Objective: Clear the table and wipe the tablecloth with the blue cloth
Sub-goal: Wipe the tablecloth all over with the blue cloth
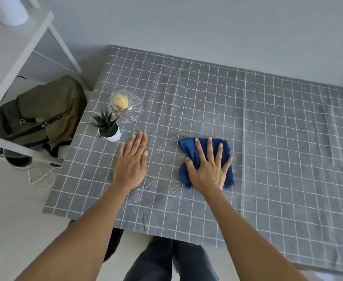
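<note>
Grey tablecloth point(217, 102) with a white grid covers the table, draped over the near edge; faint pale specks and smears show on it between the two hands and just around the cloth.

White shelf frame point(27, 51) stands off the table's left end. Olive-green backpack point(43, 114) sits under it, slumped against the table's left edge. White cable point(43, 179) lies looped on the floor below the bag.

Both bare forearms reach in from the near edge. Dark trousers point(166, 260) visible below the table edge.

Blue cloth point(197, 151), folded and somewhat bunched, lies flat on the tablecloth right of centre, well apart from the items at the left end. Right hand point(208, 169) rests on top of it, palm down, fingers spread and straight, pressing it to the table; thumb lies along the cloth's left edge. Not a grasp, just flat pressure.

Left hand point(132, 163) lies palm down on the bare tablecloth, fingers straight and close together, holding nothing. It sits left of the cloth, not touching it, a strip of speckled tablecloth between.

Clear cut-glass dish point(132, 112) stands near the table's far left corner, with a small yellow object point(121, 101) and something brownish inside; cannot tell what. Small spiky green plant in a white pot point(110, 133) stands just in front of the dish, near the left hand's fingertips but apart from them.
</note>
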Demonstrator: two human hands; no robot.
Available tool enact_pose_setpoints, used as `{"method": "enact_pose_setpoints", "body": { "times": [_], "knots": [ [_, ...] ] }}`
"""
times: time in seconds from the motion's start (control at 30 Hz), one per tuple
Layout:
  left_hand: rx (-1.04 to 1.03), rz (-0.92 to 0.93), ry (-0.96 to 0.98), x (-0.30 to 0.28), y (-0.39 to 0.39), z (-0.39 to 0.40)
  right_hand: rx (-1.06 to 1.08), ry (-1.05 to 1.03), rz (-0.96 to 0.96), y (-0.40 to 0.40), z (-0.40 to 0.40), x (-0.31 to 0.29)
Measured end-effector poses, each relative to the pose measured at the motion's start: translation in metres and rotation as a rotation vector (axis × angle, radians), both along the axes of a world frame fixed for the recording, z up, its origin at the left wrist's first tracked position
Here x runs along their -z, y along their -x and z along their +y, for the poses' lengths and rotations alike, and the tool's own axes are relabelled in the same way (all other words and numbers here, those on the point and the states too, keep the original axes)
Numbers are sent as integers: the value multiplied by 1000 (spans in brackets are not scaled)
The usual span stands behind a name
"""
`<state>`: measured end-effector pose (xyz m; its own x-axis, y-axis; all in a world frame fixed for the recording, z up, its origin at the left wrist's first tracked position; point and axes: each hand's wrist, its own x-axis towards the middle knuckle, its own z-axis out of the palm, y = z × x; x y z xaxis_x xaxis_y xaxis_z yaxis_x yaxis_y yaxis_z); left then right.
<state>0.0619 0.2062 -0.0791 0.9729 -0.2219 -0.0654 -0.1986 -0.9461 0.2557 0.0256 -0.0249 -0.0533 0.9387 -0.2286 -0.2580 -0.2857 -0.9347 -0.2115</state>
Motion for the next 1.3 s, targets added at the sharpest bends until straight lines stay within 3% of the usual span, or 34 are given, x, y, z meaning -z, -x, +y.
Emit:
{"method": "enact_pose_setpoints", "body": {
  "times": [0.27,0.5,0.87,1.13,1.3],
  "knots": [
    [-3,3,-24,0,1,0,101,-44,52,4,0,-3],
    [-8,-19,-27,-3,-5,-5,-99,-68,7,11,46,-6],
    [16,-11,-8,1,-2,4,194,-14,-2,21,16,4],
    [186,97,60,-7,14,37,147,-39,4,24,42,-1],
    [131,49,62,-4,41,72,-41,-88,-45,52,121,-4]
  ]
}}
